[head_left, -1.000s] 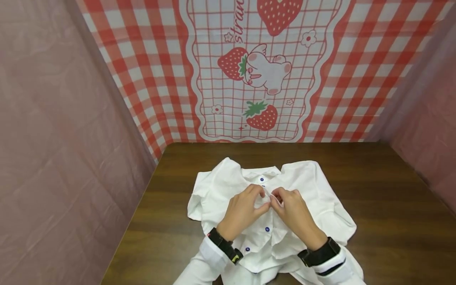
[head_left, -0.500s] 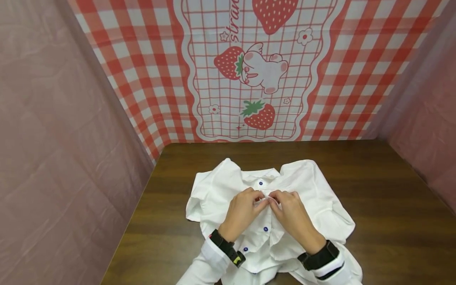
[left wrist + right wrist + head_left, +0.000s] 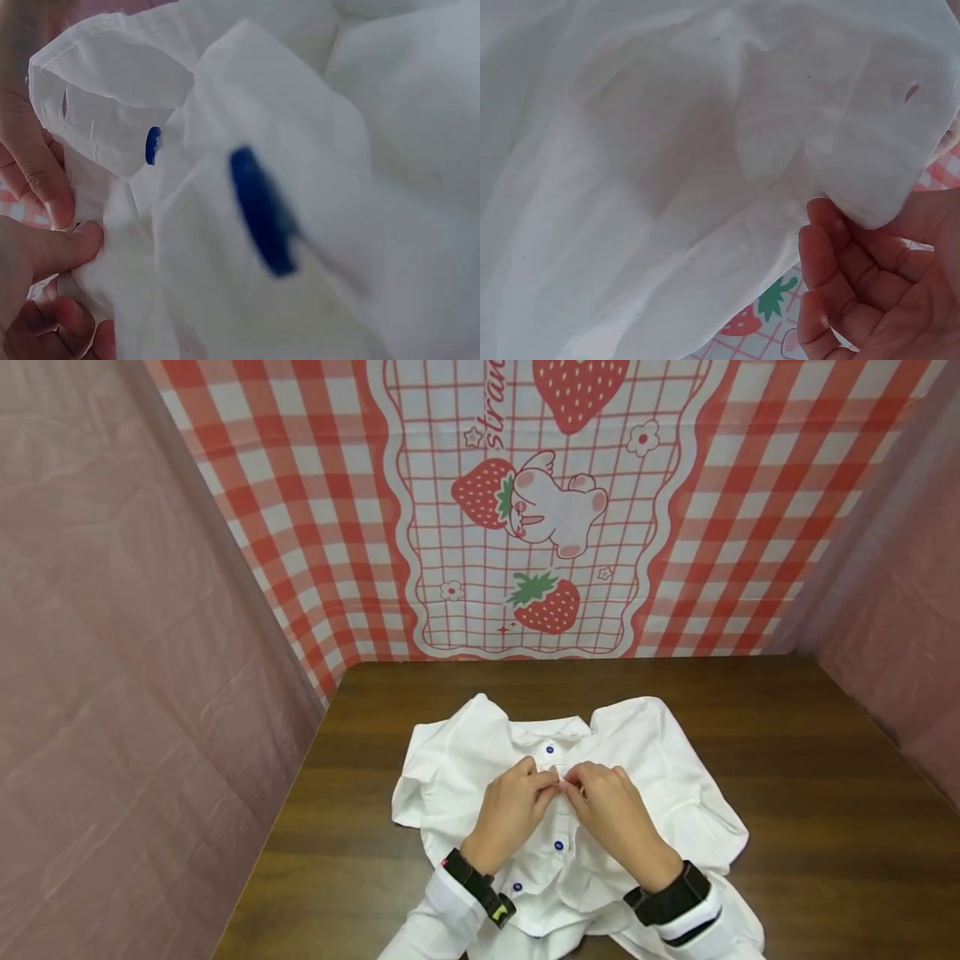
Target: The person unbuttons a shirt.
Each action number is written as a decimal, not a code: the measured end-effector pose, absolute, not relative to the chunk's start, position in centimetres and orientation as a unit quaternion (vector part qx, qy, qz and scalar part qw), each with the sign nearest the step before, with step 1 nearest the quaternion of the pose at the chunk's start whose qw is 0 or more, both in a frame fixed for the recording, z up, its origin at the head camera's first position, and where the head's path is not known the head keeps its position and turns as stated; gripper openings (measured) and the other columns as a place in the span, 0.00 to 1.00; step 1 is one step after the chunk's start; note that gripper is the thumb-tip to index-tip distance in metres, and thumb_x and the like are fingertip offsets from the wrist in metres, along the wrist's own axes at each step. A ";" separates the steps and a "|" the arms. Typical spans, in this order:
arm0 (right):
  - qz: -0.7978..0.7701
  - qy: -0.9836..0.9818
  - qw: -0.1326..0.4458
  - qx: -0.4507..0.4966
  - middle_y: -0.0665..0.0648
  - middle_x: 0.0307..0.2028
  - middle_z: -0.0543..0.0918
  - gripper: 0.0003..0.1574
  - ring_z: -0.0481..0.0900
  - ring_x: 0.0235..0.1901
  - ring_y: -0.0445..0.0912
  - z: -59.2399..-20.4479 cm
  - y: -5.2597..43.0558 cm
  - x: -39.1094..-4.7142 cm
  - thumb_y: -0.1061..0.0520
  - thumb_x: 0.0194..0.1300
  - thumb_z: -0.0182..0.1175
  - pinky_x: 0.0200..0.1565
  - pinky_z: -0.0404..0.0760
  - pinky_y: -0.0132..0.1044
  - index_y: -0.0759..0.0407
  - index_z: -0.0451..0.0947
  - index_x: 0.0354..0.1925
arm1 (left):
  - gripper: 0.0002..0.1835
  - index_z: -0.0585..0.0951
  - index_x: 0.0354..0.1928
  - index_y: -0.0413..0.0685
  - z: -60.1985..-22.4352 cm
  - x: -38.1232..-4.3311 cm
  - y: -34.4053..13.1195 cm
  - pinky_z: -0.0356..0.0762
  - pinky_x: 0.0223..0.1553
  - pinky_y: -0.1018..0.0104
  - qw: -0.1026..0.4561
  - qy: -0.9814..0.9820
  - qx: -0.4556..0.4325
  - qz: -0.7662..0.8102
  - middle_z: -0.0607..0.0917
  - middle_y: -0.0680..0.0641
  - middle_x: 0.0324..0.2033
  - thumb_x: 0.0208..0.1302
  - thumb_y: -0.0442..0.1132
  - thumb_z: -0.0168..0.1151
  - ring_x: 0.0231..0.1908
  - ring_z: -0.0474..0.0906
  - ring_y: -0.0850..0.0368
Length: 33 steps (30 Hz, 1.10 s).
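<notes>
Our left hand [image 3: 508,810] and right hand [image 3: 618,814] pinch the front of the white shirt [image 3: 467,760] on the bench [image 3: 817,760], just nearer than its farthest blue button [image 3: 550,749]; we'd do well to keep the cloth slack and the edges level.

A head-worn camera looks forward and down across the bench [image 3: 840,827] to a patterned cloth [image 3: 540,510] behind. Each wrist camera sits close, facing the shirt [image 3: 555,823], which fills most of its view; a button [image 3: 259,210] looms blurred in the left one. All three share the shirt and cloth.
</notes>
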State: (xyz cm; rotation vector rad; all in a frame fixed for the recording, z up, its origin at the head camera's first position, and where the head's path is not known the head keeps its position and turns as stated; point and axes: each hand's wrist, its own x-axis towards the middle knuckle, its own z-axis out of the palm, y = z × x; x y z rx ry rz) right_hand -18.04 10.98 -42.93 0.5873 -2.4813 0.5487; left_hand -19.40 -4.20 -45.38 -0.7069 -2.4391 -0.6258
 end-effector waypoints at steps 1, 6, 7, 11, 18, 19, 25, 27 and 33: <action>0.203 -0.916 0.266 0.220 0.53 0.20 0.79 0.08 0.75 0.20 0.43 -42.9 11.0 -18.0 0.63 0.50 0.68 0.27 0.65 0.36 0.60 0.77 0.23 | 0.08 0.86 0.32 0.55 -45.4 -19.4 -4.2 0.56 0.18 0.79 0.260 -0.901 -0.261 -0.230 0.67 0.54 0.18 0.60 0.46 0.61 0.16 0.62 0.66; 0.207 -0.912 0.271 0.226 0.54 0.21 0.79 0.08 0.78 0.23 0.47 -42.9 10.9 -17.9 0.66 0.49 0.67 0.27 0.66 0.37 0.60 0.76 0.24 | 0.05 0.86 0.31 0.54 -45.4 -19.3 -4.2 0.57 0.18 0.79 0.256 -0.902 -0.260 -0.232 0.68 0.55 0.19 0.59 0.44 0.63 0.17 0.63 0.66; 0.208 -0.912 0.271 0.226 0.55 0.21 0.79 0.07 0.78 0.24 0.47 -42.9 11.0 -17.9 0.67 0.49 0.67 0.27 0.66 0.37 0.60 0.77 0.24 | 0.05 0.86 0.32 0.54 -45.4 -19.2 -4.3 0.58 0.19 0.79 0.256 -0.901 -0.260 -0.233 0.69 0.55 0.20 0.59 0.43 0.63 0.17 0.63 0.66; 0.207 -0.912 0.273 0.228 0.56 0.22 0.80 0.06 0.79 0.26 0.49 -43.1 11.0 -17.9 0.68 0.50 0.65 0.27 0.66 0.38 0.61 0.77 0.26 | 0.04 0.86 0.32 0.53 -45.5 -19.2 -4.3 0.59 0.20 0.79 0.252 -0.900 -0.263 -0.241 0.70 0.54 0.21 0.57 0.42 0.64 0.18 0.64 0.65; 0.195 -0.917 0.274 0.217 0.56 0.22 0.80 0.05 0.78 0.26 0.50 -43.3 11.1 -18.0 0.67 0.52 0.65 0.28 0.65 0.38 0.61 0.77 0.26 | 0.05 0.86 0.33 0.52 -45.6 -19.3 -4.5 0.61 0.21 0.79 0.245 -0.897 -0.269 -0.250 0.69 0.54 0.22 0.57 0.42 0.64 0.19 0.63 0.65; 0.194 -0.918 0.272 0.212 0.56 0.22 0.80 0.05 0.78 0.26 0.50 -43.4 11.1 -18.1 0.67 0.52 0.65 0.28 0.65 0.39 0.61 0.77 0.26 | 0.05 0.86 0.33 0.52 -45.7 -19.3 -4.5 0.61 0.21 0.79 0.246 -0.896 -0.270 -0.252 0.69 0.54 0.22 0.57 0.42 0.64 0.19 0.63 0.65; 0.197 -0.924 0.264 0.196 0.56 0.22 0.81 0.05 0.78 0.26 0.51 -43.6 11.1 -18.2 0.66 0.52 0.65 0.29 0.65 0.40 0.62 0.77 0.26 | 0.05 0.87 0.33 0.52 -46.2 -19.4 -4.6 0.64 0.23 0.78 0.256 -0.888 -0.278 -0.261 0.69 0.54 0.22 0.57 0.41 0.65 0.20 0.66 0.65; 0.198 -0.923 0.263 0.197 0.56 0.22 0.81 0.05 0.78 0.26 0.51 -43.7 11.1 -18.3 0.66 0.52 0.65 0.29 0.65 0.40 0.61 0.77 0.26 | 0.05 0.87 0.33 0.52 -46.3 -19.4 -4.6 0.65 0.24 0.77 0.257 -0.887 -0.280 -0.264 0.69 0.54 0.23 0.57 0.40 0.64 0.21 0.67 0.65; 0.218 -0.922 0.246 0.204 0.56 0.22 0.81 0.05 0.79 0.26 0.50 -44.1 11.3 -18.6 0.67 0.52 0.64 0.29 0.67 0.39 0.61 0.77 0.26 | 0.04 0.87 0.32 0.53 -46.2 -19.2 -4.3 0.63 0.24 0.79 0.259 -0.876 -0.299 -0.277 0.67 0.54 0.22 0.57 0.37 0.64 0.21 0.65 0.65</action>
